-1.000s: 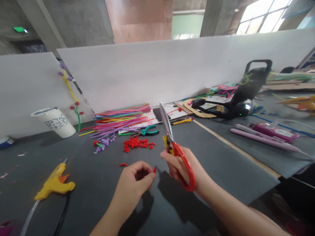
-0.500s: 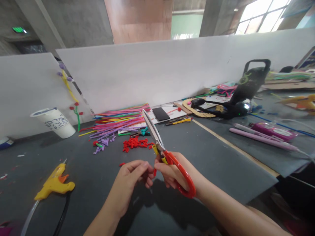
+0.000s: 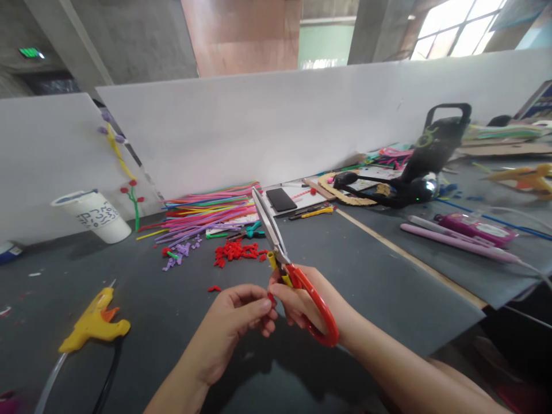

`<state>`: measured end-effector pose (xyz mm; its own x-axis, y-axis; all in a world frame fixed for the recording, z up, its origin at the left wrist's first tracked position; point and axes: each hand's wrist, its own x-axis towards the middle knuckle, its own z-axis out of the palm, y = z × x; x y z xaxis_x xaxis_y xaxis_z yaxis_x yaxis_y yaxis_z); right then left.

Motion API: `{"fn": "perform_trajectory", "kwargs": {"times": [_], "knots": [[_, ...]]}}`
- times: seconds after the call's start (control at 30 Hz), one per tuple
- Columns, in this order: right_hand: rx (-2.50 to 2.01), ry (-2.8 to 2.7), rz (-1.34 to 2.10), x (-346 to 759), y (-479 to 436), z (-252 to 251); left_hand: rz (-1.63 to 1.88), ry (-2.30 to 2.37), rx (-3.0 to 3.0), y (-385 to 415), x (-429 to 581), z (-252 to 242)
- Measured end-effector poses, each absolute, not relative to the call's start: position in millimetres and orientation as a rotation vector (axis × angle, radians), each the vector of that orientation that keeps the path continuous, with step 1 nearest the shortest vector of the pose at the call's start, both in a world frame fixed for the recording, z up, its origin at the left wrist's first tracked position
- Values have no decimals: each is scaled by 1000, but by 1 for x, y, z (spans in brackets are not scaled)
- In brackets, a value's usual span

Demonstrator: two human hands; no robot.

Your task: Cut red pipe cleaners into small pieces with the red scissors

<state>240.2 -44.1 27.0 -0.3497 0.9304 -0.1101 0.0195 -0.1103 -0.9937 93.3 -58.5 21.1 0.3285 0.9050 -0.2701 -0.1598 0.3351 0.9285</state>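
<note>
Mostly hidden — red piece (image 3: 271, 297), among fingertips (image 3: 263, 306)

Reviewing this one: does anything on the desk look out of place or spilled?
Only mildly: one red piece lies near the left hand, apart from the red pile, and a red-and-green bit sits against the purple pieces. I see no obvious damage.

scissors handles (image 3: 320, 300): red | small piece (image 3: 271, 298): red | cup (image 3: 106, 221): white, dark lettering
</note>
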Motion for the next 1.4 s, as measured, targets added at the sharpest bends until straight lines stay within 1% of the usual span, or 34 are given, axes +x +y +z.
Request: {"fn": "perform_trajectory", "kwargs": {"times": [0.23, 0.43, 0.5, 0.6, 0.67, 0.7, 0.83, 1.0, 1.27, 1.4], "knots": [[-1154, -1359, 1401, 243, -41, 24, 925, 991, 944, -58, 92, 21], [-1230, -1342, 1384, 244, -38, 19, 902, 1126, 1111, -56, 88, 21], [-1247, -1358, 1381, 244, -37, 17, 906, 1294, 1299, -52, 81, 24], [-1269, -1380, 1365, 246, -34, 15, 898, 1711, 1736, -38, 58, 29], [-1283, -1389, 1353, 247, -32, 14, 632, 1990, 2048, -28, 39, 29], [-1289, -1393, 1351, 247, -32, 13, 555, 2028, 2070, -23, 30, 28], [-1311, -1409, 1346, 247, -32, 13, 380, 2068, 2068, -11, 8, 14], [-1311, -1434, 1323, 248, -34, 16, 279, 2071, 2062, -7, 6, 1], [-1326, -1415, 1293, 249, -29, 9, 329, 1978, 2076, -3, 6, 1], [-1317, -1405, 1294, 247, -26, 8, 363, 2003, 2074, 1, 5, 0]]}}
